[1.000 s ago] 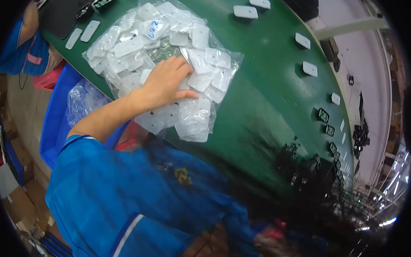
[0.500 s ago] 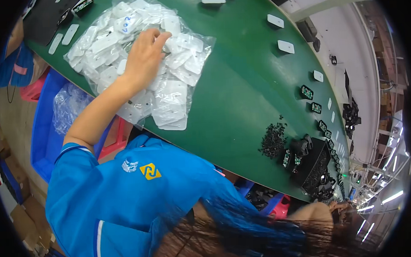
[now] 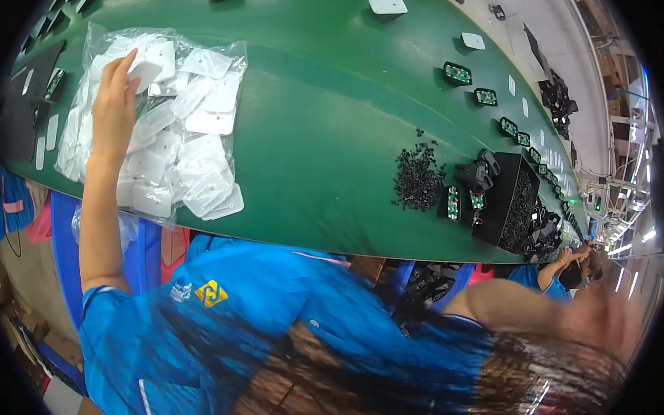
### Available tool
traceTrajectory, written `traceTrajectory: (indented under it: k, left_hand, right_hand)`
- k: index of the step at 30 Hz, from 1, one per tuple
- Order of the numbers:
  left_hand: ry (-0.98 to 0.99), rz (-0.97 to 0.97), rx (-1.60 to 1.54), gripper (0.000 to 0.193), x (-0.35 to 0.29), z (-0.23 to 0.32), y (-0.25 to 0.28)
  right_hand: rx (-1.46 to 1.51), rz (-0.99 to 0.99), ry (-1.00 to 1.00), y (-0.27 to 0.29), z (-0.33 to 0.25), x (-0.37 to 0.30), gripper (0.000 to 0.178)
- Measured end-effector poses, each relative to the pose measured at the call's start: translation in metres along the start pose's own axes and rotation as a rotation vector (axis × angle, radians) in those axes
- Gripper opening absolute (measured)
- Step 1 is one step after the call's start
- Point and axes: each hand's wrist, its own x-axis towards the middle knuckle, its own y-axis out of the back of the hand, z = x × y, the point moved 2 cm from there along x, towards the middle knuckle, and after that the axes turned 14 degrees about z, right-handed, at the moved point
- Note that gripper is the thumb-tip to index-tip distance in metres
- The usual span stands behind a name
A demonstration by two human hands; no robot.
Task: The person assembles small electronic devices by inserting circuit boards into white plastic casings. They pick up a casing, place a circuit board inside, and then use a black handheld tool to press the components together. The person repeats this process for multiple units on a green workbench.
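Note:
My left hand reaches over a clear plastic bag full of white plastic covers. Its fingers are stretched out with the thumb apart, against the covers near the bag's far side. Whether a cover lies under the fingertips is partly hidden. At the lower right, my right hand is smeared by motion near the picture's rim, away from the bag. Its fingers cannot be made out, nor anything in them.
On the green table lie a heap of small black parts, a black box and a row of black housings with green circuit boards. A dark mat lies left. A blue bin stands below the edge. A co-worker sits right.
The view has swung, so the bag appears further left. My left hand has shifted toward the bag's far left part. My right arm has swung outward and its blurred hand now shows.

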Motion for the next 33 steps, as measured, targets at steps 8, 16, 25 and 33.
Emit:
traceTrajectory:
  k: [8, 16, 25, 33]
  left_hand:
    - [0.074, 0.103, -0.036, 0.025, 0.012, 0.014, 0.057]
    - [0.374, -0.769, -0.87, 0.038, -0.071, 0.165, -0.044]
    - [0.302, -0.616, -0.918, 0.015, -0.082, 0.204, -0.073]
    - [0.273, -0.492, -0.939, 0.014, -0.077, 0.218, -0.072]
  right_hand:
    - [-0.108, -0.923, -0.098, -0.147, 0.111, -0.155, 0.022]
    - [-0.199, -0.838, 0.22, -0.154, 0.106, -0.168, 0.01]
    - [0.393, -0.745, -0.934, -0.147, 0.063, -0.173, 0.01]
    - [0.706, -0.832, -1.265, -0.123, 0.001, -0.202, 0.007]
